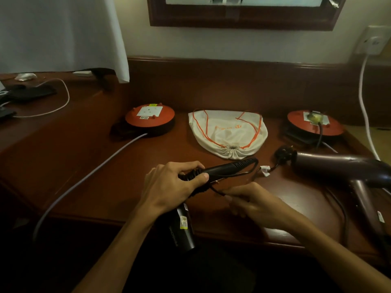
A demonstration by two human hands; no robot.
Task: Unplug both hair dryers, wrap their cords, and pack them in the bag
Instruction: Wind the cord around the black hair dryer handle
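Dark red-brown wooden surface (88,166) against a cream wall, mirror frame (243,22) above, white curtain (63,34) at the far left.

Head view:
- Left hand (171,187), near front edge, centre: grip clamped around the black hair dryer (224,169) at the base of the handle where the ribbed strain relief starts. Handle points right and away toward the bag; barrel hangs down past the front edge, below the wrist, label visible.
- Right hand (251,201), just right of the left: fingers closed together on the thin black cord (215,190), pinching it right beside the handle. Cord runs from the strain relief under the handle to this grip. How many turns are on the handle, can't tell.
- That cord runs on right past a white tag (265,169) to a black plug (284,155) lying loose on the surface, touching the second dryer's nozzle.
- Second hair dryer (342,170), maroon, lies on its side at the right edge, nozzle pointing left, handle toward the front edge. Its cord (342,210) trails loose along the front right corner.
- White drawstring bag (228,132) with orange strings lies flat at the back centre, mouth cinched, facing the hands.
- Orange cord reel (150,119) back left, socket empty, grey cable running off the front-left edge.
- Second reel (315,123) back right, a plug seated in its socket.
- Wall outlet (372,40), top right, white cable hanging down.
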